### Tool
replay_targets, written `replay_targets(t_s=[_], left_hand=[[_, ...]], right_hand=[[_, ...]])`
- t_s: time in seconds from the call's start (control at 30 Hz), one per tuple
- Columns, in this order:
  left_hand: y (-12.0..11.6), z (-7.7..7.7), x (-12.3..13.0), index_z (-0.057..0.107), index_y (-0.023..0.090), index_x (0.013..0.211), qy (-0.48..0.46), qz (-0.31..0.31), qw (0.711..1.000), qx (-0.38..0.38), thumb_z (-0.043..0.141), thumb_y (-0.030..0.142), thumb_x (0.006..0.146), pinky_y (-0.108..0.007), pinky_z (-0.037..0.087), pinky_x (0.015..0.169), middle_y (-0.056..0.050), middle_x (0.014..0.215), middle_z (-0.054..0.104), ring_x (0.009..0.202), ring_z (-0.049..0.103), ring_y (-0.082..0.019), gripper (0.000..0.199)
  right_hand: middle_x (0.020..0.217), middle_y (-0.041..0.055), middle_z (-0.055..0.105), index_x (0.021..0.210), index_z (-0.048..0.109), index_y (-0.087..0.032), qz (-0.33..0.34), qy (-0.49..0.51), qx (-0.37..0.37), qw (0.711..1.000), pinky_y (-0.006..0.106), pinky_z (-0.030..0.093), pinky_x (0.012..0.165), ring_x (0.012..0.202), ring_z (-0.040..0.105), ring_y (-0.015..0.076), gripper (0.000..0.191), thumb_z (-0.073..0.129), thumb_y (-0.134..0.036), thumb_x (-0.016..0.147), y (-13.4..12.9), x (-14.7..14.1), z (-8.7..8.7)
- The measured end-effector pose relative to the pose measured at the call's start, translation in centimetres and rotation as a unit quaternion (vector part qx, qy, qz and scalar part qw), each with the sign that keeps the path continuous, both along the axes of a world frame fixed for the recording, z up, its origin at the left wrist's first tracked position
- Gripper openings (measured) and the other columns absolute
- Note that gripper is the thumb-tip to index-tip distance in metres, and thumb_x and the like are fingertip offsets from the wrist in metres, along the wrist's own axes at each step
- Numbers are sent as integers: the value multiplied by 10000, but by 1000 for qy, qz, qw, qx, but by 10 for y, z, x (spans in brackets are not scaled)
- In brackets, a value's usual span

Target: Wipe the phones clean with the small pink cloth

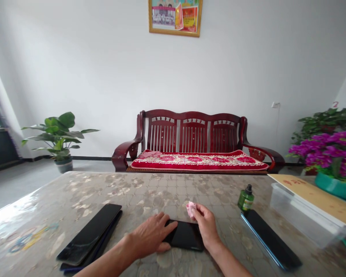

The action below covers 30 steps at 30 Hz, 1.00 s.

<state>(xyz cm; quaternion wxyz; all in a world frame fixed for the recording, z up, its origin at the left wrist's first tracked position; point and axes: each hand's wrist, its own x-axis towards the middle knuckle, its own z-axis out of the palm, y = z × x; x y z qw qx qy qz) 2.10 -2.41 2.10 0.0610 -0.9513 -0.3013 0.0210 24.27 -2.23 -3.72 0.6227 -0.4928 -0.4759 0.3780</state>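
A black smartphone (187, 235) lies flat on the table in front of me, screen up and turned sideways. My left hand (151, 235) grips its left end, with the thumb at the near edge and fingers at the far edge. Between the thumb and fingers of my right hand (207, 223) is a small crumpled pink and white cloth (191, 209). That hand is over the phone's right end, with the cloth just beyond its far edge. Whether the right hand touches the phone I cannot tell.
Two stacked phones (90, 232) lie at left, near coloured rubber bands (31, 236). At right are a blue-edged phone (269, 238), a green bottle (246, 198) and a clear plastic box (302, 219) under a tan folder (320, 196). Purple flowers (328, 150) stand behind.
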Motion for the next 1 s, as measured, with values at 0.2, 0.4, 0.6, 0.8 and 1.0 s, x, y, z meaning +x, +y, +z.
replay_targets(t_s=[0.2, 0.4, 0.6, 0.8, 1.0], left_hand=[[-1, -4, 4, 535, 206, 1256, 24, -4, 999, 25, 735, 423, 836, -385, 539, 777, -110, 1068, 632, 934, 629, -297, 513], [-1, 1, 7, 555, 202, 1202, 24, -13, 999, 31, 642, 328, 888, -361, 555, 713, -102, 990, 671, 857, 669, -287, 349], [7, -5, 11, 580, 222, 1044, -75, 51, 995, -33, 537, 267, 961, -254, 519, 696, -28, 849, 708, 767, 698, -209, 104], [12, -24, 17, 571, 219, 1002, -161, 130, 978, -34, 484, 283, 992, -211, 476, 613, -7, 780, 716, 721, 706, -188, 108], [9, -37, 17, 586, 249, 1015, -235, 148, 959, -47, 511, 296, 965, -216, 483, 674, 11, 845, 726, 766, 701, -174, 102]], right_hand=[[707, 38, 694, 913, 779, -153, 6, -3, 7, 1000, 271, 444, 635, 647, 559, 178, 412, 686, -525, 764, -1, -2, 2], [806, 65, 742, 930, 776, -148, -39, 15, -1, 999, 282, 473, 613, 650, 595, 189, 471, 713, -559, 710, 0, 3, 10], [973, 101, 754, 991, 740, -162, -138, 31, 43, 989, 335, 534, 746, 880, 679, 268, 487, 681, -587, 760, 3, 24, 20], [988, 87, 716, 930, 718, -209, -140, -235, 183, 944, 355, 510, 855, 951, 645, 233, 273, 576, -442, 917, -3, 37, 21], [1003, 60, 722, 1041, 704, -240, -144, -417, 251, 862, 358, 495, 873, 939, 634, 204, 230, 488, -299, 991, -4, 34, 26]])
